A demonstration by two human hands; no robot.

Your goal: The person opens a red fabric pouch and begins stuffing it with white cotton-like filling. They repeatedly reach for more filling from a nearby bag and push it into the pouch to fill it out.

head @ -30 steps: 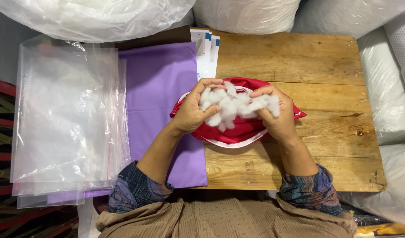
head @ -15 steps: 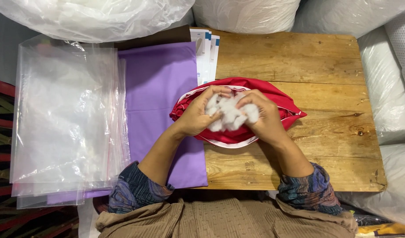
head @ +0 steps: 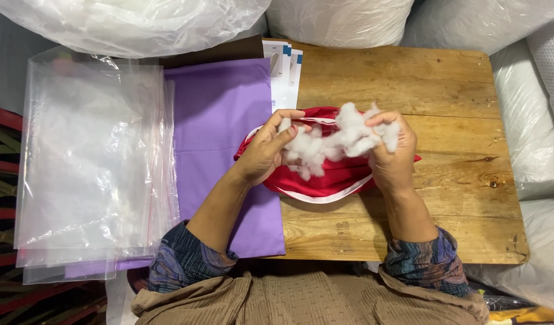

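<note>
A red fabric cover (head: 325, 177) with a white trimmed opening lies on the wooden table (head: 409, 84). Over it I hold a clump of white fluffy stuffing (head: 337, 141), stretched between both hands. My left hand (head: 268, 150) pinches the left end of the clump. At the right end, my right hand (head: 394, 153) grips the stuffing with fingers curled. The clump hides part of the cover's opening.
Purple cloth (head: 220, 120) lies left of the cover, partly under a stack of clear plastic bags (head: 93, 162). White printed cards (head: 284, 75) sit at the cloth's far edge. Big clear sacks of white filling (head: 132, 24) ring the table at the back and right (head: 530, 144).
My hands, which were pressed together over the stuffing at the cover's mouth, have moved apart, pulling the white clump wider and slightly up.
</note>
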